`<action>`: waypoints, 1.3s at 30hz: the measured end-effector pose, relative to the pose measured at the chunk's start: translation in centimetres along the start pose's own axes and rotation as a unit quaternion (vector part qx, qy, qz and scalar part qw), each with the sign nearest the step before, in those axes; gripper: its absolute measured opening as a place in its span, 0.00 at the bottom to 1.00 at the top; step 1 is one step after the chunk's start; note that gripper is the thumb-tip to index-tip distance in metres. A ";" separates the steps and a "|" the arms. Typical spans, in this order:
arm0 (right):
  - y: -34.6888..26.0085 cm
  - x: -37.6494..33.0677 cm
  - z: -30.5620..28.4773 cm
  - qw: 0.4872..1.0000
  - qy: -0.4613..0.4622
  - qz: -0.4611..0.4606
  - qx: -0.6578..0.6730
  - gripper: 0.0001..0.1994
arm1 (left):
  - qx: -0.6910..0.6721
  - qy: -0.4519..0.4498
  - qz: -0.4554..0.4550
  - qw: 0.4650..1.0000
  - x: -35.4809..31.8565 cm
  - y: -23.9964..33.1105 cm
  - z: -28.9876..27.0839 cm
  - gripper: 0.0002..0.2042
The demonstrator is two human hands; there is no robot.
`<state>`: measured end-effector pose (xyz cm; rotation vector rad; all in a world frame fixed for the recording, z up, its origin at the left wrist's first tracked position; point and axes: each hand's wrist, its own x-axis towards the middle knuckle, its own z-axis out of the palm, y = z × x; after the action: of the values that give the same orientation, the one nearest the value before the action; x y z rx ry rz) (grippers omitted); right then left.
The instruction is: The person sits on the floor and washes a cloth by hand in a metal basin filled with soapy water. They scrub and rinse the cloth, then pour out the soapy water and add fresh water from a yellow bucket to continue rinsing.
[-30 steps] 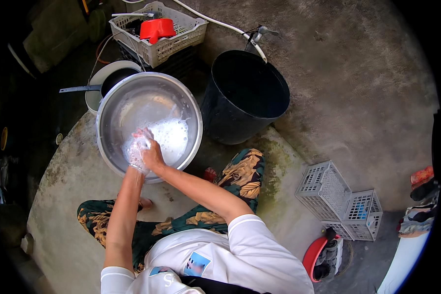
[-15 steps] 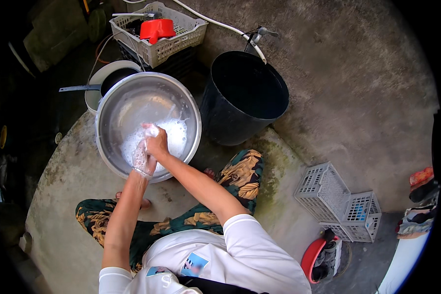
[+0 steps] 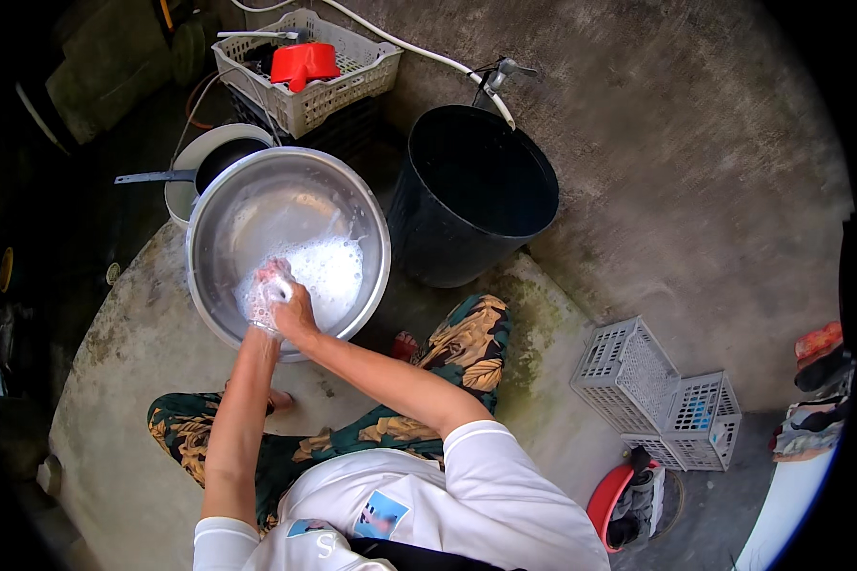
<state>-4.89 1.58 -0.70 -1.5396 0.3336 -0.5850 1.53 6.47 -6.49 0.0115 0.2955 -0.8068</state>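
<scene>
The metal basin sits in front of the person, between the spread knees, with white suds pooled in its near half; what bears it from below is hidden. Within it, the foam-coated left hand and the right hand are pressed together, the right laid against the left; foam hides the fingers, so I cannot tell whether anything is pinched between them. Both wrists pass over the near rim; a forearm leaning hard there could, I judge, tilt the basin and spill suds toward the legs; soap makes skin slick, so a small thing, if one is held, could slip out, and brisk rubbing could fling foam over the edge.

Beyond the far left rim stands a white bucket with a long-handled dark pan in it; a knock from the basin could shift that handle. To the right is a black bucket, a white hose ending above it; farther off, a pale crate holds a red dipper.
</scene>
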 end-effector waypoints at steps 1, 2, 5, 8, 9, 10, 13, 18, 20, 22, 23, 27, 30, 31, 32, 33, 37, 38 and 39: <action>-0.4 0.1 0.0 1.000 -0.007 -0.013 -0.017 0.18 | 0.045 -0.028 -0.003 0.999 0.0 0.2 -0.1 0.13; -0.8 0.3 -0.8 0.999 -0.005 -0.025 -0.041 0.18 | 0.089 -0.054 -0.015 0.994 -0.5 -0.8 0.8 0.13; 0.6 3.3 -3.1 0.993 0.042 0.111 0.021 0.19 | 0.270 0.114 0.055 0.954 -2.9 -4.7 3.0 0.14; 0.7 1.8 -0.9 0.999 0.036 0.008 -0.016 0.20 | 0.227 0.103 0.073 0.966 -1.2 -1.6 1.2 0.13; 0.5 0.5 0.0 0.999 0.023 -0.030 -0.031 0.20 | 0.217 0.101 0.101 0.966 -0.8 -0.9 1.7 0.13; 0.4 -0.4 0.7 1.000 0.018 0.006 0.012 0.19 | 0.207 0.099 0.128 0.965 -0.5 -0.7 1.9 0.13; -1.5 0.8 -0.4 0.998 0.023 0.012 -0.053 0.18 | 0.253 -0.017 0.111 0.961 -1.0 -1.0 0.8 0.13; 0.9 3.4 -1.3 0.973 0.094 0.199 0.073 0.15 | 0.373 0.034 0.149 0.915 -2.3 -4.4 2.4 0.16; 3.7 2.0 -0.1 0.978 0.081 0.180 0.064 0.16 | 0.332 -0.003 0.167 0.928 -1.1 -2.3 -0.2 0.15; 6.7 0.4 0.1 0.983 0.084 0.158 0.049 0.19 | 0.238 0.103 0.135 0.956 -0.7 -2.4 1.4 0.15; 7.6 0.1 0.3 0.985 0.083 0.145 0.043 0.21 | 0.192 0.154 0.119 0.962 -0.5 -2.1 2.0 0.15; 2.0 3.0 -3.1 0.967 0.098 0.210 0.110 0.13 | 0.307 0.173 0.091 0.932 -4.2 -7.0 7.4 0.11; 0.7 1.3 -0.5 0.986 0.123 0.114 0.002 0.14 | 0.217 0.034 0.068 0.973 -0.6 -2.0 1.8 0.13; 0.4 0.5 0.8 0.989 0.134 0.065 -0.016 0.15 | 0.175 -0.041 0.050 0.982 0.9 1.0 -0.7 0.15; -3.0 -0.7 1.7 0.994 0.098 0.043 0.019 0.12 | 0.134 -0.111 0.036 0.984 1.4 3.1 -2.0 0.17; -1.8 -0.2 0.5 0.995 0.075 0.050 -0.029 0.15 | 0.162 -0.038 0.039 0.985 0.9 1.3 -0.7 0.16; 1.9 3.6 -2.4 0.975 0.049 0.149 -0.156 0.22 | 0.264 0.112 0.024 0.958 -2.0 -3.9 3.9 0.15; 1.6 3.2 -1.5 0.973 0.059 0.118 -0.188 0.21 | 0.252 0.104 0.001 0.962 -2.2 -3.8 4.5 0.15; 1.2 2.3 -0.8 0.968 0.070 0.087 -0.224 0.20 | 0.237 0.094 -0.024 0.967 -2.4 -3.9 4.8 0.15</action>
<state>-3.27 -0.42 -1.52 -1.8801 0.7418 -0.4998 -1.61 4.82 -0.87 0.5345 0.2753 -0.9108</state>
